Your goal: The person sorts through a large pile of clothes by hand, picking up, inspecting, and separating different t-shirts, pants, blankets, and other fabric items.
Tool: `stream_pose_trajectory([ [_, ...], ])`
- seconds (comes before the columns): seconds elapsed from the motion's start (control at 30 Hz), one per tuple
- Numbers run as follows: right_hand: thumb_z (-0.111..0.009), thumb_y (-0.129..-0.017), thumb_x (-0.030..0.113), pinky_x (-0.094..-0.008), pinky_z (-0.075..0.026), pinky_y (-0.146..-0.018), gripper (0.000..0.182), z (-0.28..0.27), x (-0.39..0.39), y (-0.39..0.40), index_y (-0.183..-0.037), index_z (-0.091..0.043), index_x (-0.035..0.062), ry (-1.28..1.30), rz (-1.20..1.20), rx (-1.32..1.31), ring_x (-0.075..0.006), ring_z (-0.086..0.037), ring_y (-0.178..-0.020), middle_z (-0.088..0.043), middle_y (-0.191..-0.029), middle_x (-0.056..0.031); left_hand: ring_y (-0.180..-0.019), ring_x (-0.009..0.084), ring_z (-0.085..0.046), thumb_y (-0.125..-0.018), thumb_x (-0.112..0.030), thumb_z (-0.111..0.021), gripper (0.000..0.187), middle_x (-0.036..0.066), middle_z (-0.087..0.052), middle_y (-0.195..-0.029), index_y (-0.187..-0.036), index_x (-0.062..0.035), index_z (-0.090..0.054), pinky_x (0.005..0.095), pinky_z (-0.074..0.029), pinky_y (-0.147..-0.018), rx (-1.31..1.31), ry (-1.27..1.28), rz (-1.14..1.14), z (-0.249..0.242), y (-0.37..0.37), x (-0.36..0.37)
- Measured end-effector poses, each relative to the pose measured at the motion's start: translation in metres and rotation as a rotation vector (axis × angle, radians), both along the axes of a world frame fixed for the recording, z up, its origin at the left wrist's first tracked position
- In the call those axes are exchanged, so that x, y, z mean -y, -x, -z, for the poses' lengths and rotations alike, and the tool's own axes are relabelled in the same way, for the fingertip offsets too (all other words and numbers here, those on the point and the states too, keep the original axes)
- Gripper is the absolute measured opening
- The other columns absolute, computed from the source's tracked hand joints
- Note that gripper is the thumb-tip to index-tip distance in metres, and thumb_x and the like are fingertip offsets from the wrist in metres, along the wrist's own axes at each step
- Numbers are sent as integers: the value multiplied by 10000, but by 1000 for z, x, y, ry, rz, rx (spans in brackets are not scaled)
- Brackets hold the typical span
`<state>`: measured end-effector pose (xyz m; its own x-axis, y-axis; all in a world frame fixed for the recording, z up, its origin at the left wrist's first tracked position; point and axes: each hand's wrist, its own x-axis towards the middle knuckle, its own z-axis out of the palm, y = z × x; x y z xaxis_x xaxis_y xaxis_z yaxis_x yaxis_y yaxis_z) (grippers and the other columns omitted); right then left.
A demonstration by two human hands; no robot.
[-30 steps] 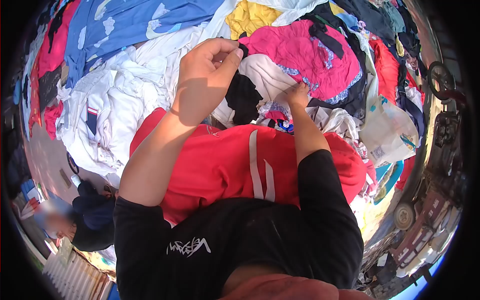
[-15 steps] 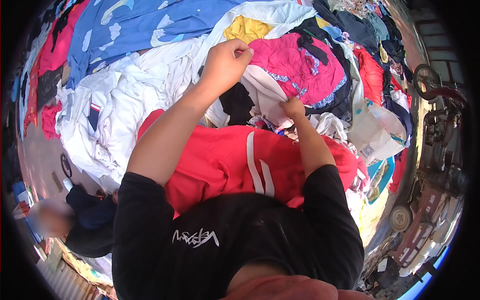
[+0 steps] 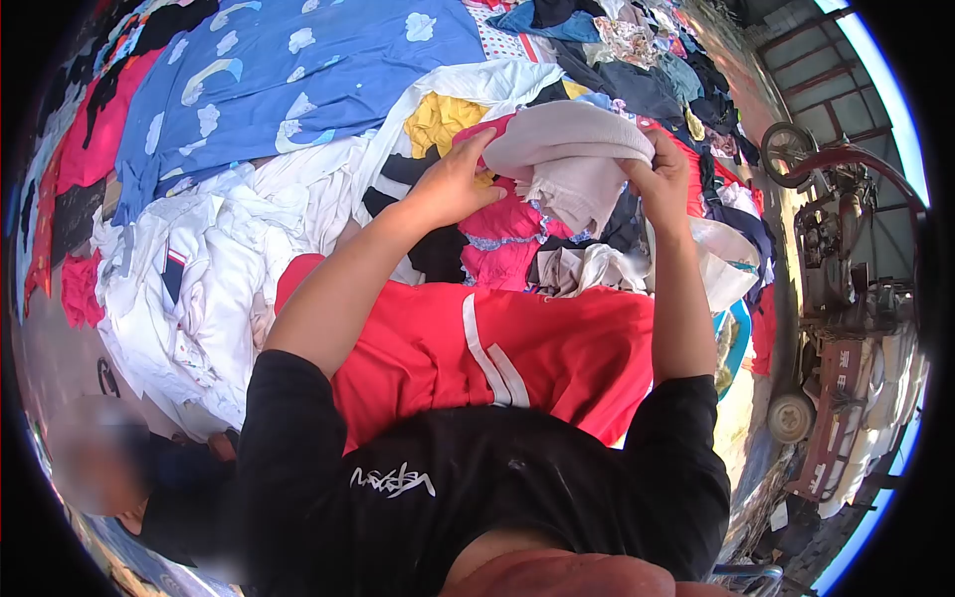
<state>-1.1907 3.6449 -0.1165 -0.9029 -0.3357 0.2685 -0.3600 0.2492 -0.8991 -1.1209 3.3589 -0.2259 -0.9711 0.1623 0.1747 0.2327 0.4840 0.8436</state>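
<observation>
A pale greyish garment (image 3: 572, 149) is raised above the pile, its upper edge arched and its lower part hanging in folds. My right hand (image 3: 665, 179) pinches it at the right end. At the other end, the fingers of my left hand (image 3: 453, 184) are curled at its edge, partly hidden by cloth, while the thumb stands apart. Bright pink cloth shows beside those fingers. Below lies a pink garment (image 3: 502, 239) with blue patterned frills, partly covered by the pale one. Red cloth (image 3: 418, 348) with white stripes lies in front of my body.
White clothes (image 3: 219, 259) are heaped at left, below a blue cloud-patterned sheet (image 3: 298, 80). Yellow cloth (image 3: 438, 121) lies beyond my left hand. A whitish bag (image 3: 721, 264) stands at right, with a parked vehicle (image 3: 836, 408) farther off. Another person (image 3: 179, 488) is at lower left.
The pale garment has come up from the pile and to the right, with my right hand raised on it. My left hand has moved slightly nearer and left. The view has shifted.
</observation>
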Motion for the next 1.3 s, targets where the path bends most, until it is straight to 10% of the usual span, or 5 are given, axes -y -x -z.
stream_pose_trajectory([
  [0.13,-743,-766,11,-239,-471,-731,205,-13,10,-41,-948,-649,19,176,-230,50,-63,-580,-823,-645,-939,4,-1376,454,-374,-711,-187,-840,1015,276,-303,-1531,-1534,-86,-256,464,-365,-1126,-217,121,-47,-8,-10,-19],
  [0.3,-786,-781,94,-240,-479,-701,265,4,10,-40,-998,-642,40,136,-139,127,-73,-591,-800,-647,-900,11,-1097,423,-623,-839,-101,-642,326,266,-664,-1119,-1156,-31,-668,443,-495,-929,13,-25,-54,2,-6,-25],
  [0.57,-740,-793,188,-390,-541,-820,457,69,-25,-1,-1200,-603,33,-470,473,-261,-272,-668,-981,-552,-1264,-188,-1159,446,-578,-863,-169,-512,519,280,-621,-1230,-1351,8,-527,460,-451,-992,27,173,-266,34,18,2],
  [1.03,-863,-669,347,-428,-402,-1106,1175,156,47,-69,-1559,-138,94,-378,-6,74,-391,-353,-1417,-215,-1574,-259,-1161,237,-596,-822,-23,-451,529,173,-616,-1273,-1339,28,-552,328,-443,-1021,274,-635,107,-23,12,-11],
  [1.3,-802,-673,302,-462,-538,-875,753,131,76,-122,-1331,-514,76,-341,-40,-134,-364,-659,-1020,-541,-1347,-147,-933,224,-696,-746,-204,-619,595,168,-709,-1036,-1257,97,-567,315,-542,-855,572,-913,601,-24,11,23],
])
